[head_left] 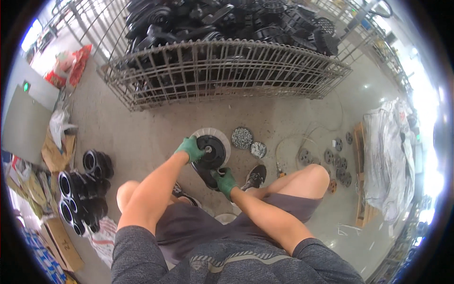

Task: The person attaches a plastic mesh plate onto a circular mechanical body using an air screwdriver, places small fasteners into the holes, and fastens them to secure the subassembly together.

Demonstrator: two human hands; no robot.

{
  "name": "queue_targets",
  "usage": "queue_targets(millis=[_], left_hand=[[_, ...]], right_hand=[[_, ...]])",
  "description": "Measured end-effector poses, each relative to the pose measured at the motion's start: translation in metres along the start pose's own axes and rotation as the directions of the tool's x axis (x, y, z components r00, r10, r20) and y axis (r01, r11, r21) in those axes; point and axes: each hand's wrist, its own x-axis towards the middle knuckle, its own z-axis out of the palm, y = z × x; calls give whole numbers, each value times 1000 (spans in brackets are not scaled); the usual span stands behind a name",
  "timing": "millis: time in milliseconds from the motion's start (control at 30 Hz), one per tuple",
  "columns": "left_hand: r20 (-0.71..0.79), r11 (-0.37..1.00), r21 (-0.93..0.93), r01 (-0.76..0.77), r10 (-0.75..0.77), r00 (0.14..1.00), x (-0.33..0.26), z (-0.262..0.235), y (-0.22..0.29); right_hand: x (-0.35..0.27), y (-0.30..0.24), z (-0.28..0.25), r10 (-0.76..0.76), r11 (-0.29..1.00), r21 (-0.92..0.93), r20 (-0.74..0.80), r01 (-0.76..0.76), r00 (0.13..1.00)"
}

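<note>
Between my feet, a black round part with a short pipe-like neck [214,152] lies over a pale grey round disc [226,141]. A small metal stud stands at the middle of the part. My left hand [191,148], in a green glove, grips the round body on its left side. The neck's near end is in the grip of my right hand [225,181], also green-gloved. Some fingers of both hands are hidden against the black part. Right of the disc stand a container of small metal fasteners [242,137] and a smaller container of pale metal pieces [258,149].
A wire cage [227,71] heaped with black parts [189,23] stands ahead. Stacked black pipe fittings [85,189] are at left, near a cardboard box [61,244]. Several grey discs [338,163], a hose [283,142] and a wrapped pallet load [388,156] lie right.
</note>
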Motion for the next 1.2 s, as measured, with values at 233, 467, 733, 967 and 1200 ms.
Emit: queue_targets(millis=[233, 467, 733, 967, 1200], left_hand=[[-101, 994, 108, -17, 28, 994, 4, 2, 1], [-76, 990, 137, -39, 50, 996, -6, -6, -7], [102, 965, 206, -164, 146, 984, -37, -54, 40], [400, 886, 387, -254, 86, 912, -34, -55, 70], [441, 905, 336, -260, 93, 892, -18, -36, 41]], right_hand=[[-11, -23, -8, -29, 993, -110, 79, 38, 996], [10, -22, -25, 200, 959, 156, 209, -234, 957], [39, -118, -91, -200, 962, 143, -211, 233, 957], [21, -416, -216, -862, 503, -358, -268, 786, 430], [134, -545, -304, -888, 184, -941, -34, 285, 458]])
